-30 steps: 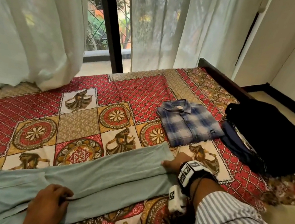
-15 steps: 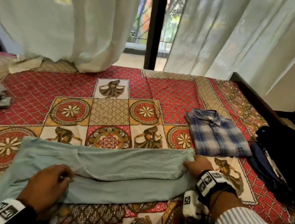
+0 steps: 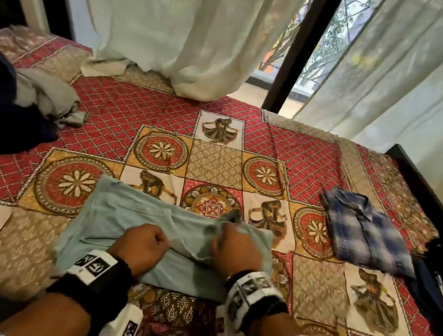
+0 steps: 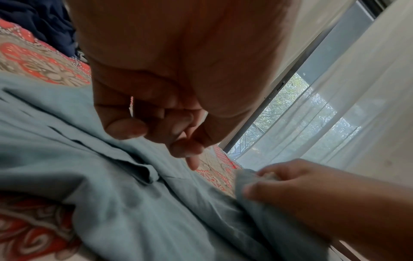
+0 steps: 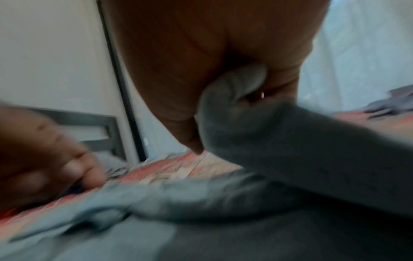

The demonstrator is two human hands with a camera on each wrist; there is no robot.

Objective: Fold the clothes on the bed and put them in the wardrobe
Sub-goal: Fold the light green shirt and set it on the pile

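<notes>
The pale blue garment [image 3: 129, 220] lies folded on the bed [image 3: 124, 110]. The right hand [image 3: 235, 251] grasps a bunched end of it; the left hand [image 3: 140, 245] seems clenched, fingers curled, knuckles on the cloth. A folded plaid shirt [image 3: 365, 230] lies to the right.

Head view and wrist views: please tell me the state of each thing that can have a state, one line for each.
light blue garment: partly folded, flat on the bed, one end lifted.
right hand: grips the lifted end of the garment.
left hand: fingers curled, on the garment; whether it pinches cloth is unclear.
plaid shirt: folded, lying on the bed.
grey cloth: crumpled, unfolded.
curtains: drawn, a gap between them.
</notes>
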